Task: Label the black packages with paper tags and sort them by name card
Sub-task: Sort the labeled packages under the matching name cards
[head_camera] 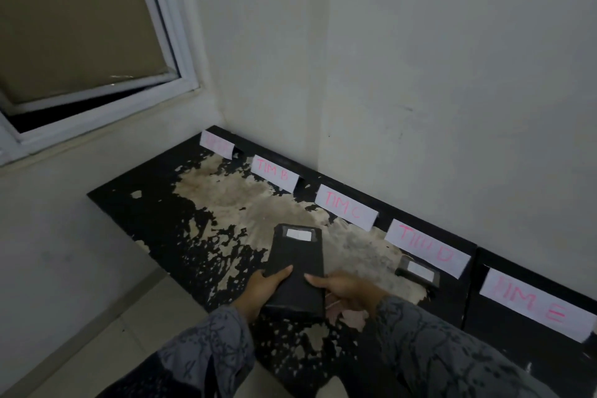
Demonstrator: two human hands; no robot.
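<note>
A black package point(295, 260) with a white paper tag point(298, 234) at its far end is held just over the worn black table point(155, 203). My left hand point(265, 284) grips its near left edge, thumb on top. My right hand point(345, 289) grips the near right edge the same way. Along the wall stand white name cards with pink writing: a faded first card point(217, 144), TIM B point(274, 173), TIM C point(345, 207), TIM D point(426, 247) and TIM E point(538, 304). A second tagged black package point(418, 272) lies in front of the TIM D card.
The table's paint is peeled to a pale patch point(239, 197) in the middle. White walls close the back and left, with a window point(97, 52) at upper left. Pale floor tiles point(106, 333) show below the table's front left edge.
</note>
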